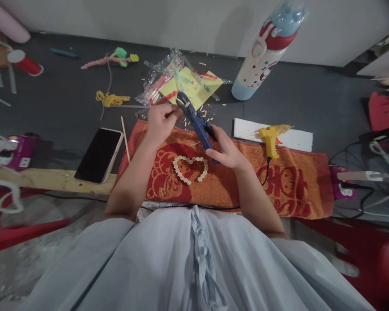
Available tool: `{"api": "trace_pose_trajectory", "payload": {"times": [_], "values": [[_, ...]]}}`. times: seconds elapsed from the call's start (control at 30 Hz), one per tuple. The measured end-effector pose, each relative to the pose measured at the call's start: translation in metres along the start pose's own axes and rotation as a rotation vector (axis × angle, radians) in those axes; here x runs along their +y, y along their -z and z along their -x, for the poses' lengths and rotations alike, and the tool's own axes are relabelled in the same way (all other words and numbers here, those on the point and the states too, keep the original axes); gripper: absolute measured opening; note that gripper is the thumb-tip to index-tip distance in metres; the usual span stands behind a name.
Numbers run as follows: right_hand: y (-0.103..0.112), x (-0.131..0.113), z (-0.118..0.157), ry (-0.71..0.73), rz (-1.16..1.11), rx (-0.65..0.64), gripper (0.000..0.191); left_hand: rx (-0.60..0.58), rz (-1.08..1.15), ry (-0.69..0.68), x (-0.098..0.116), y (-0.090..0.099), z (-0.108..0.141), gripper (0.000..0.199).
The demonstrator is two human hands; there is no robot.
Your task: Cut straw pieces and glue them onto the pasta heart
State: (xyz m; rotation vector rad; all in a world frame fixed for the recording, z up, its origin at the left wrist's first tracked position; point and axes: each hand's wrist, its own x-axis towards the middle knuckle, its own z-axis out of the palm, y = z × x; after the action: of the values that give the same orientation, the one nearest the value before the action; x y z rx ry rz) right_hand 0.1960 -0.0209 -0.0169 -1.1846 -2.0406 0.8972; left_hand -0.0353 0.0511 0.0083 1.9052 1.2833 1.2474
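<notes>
My right hand [226, 149] is wrapped round the handles of a blue plier-like hand tool [197, 123], its head pointing up and left. My left hand [162, 123] is closed in a pinch beside the tool's head; what its fingers hold is too small to make out. Below both hands, an open heart outline of small pale pieces [176, 168] lies on an orange and red towel [220, 185], with a gap at its bottom. Small pale chips [205, 113] are scattered behind the tool, near a yellow paper [194, 86] with red and green marks.
A yellow glue gun [271, 140] rests on a white strip [298, 139] at the right. Behind it stands a tall bottle [262, 56]. On the left lie a phone [99, 155], a thin stick [125, 138] and yellow yarn [112, 99]. Plastic wrappers [155, 88] are at the back.
</notes>
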Motion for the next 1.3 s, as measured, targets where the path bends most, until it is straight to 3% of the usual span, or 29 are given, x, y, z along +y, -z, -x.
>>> {"api": "trace_pose_trajectory", "payload": {"times": [0.1, 0.3, 0.57, 0.87, 1.07, 1.3], "values": [[0.002, -0.001, 0.0, 0.004, 0.017, -0.002, 0.085, -0.014, 0.025, 0.004, 0.001, 0.001, 0.0, 0.034], [0.003, 0.006, 0.002, -0.053, -0.158, -0.054, 0.085, -0.079, 0.095, 0.033, -0.004, 0.0, -0.002, 0.038], [0.002, 0.009, 0.002, -0.074, -0.311, -0.122, 0.083, -0.254, 0.258, 0.089, -0.016, 0.008, -0.003, 0.038], [0.003, 0.007, 0.002, -0.071, -0.324, -0.141, 0.087, -0.242, 0.153, 0.049, -0.023, 0.013, -0.004, 0.04], [0.005, 0.004, 0.002, -0.078, -0.304, -0.157, 0.086, -0.254, 0.279, 0.12, -0.026, 0.014, -0.004, 0.032], [0.008, -0.003, 0.001, -0.101, -0.268, -0.195, 0.092, -0.332, 0.527, 0.316, -0.007, 0.013, -0.003, 0.021]]}}
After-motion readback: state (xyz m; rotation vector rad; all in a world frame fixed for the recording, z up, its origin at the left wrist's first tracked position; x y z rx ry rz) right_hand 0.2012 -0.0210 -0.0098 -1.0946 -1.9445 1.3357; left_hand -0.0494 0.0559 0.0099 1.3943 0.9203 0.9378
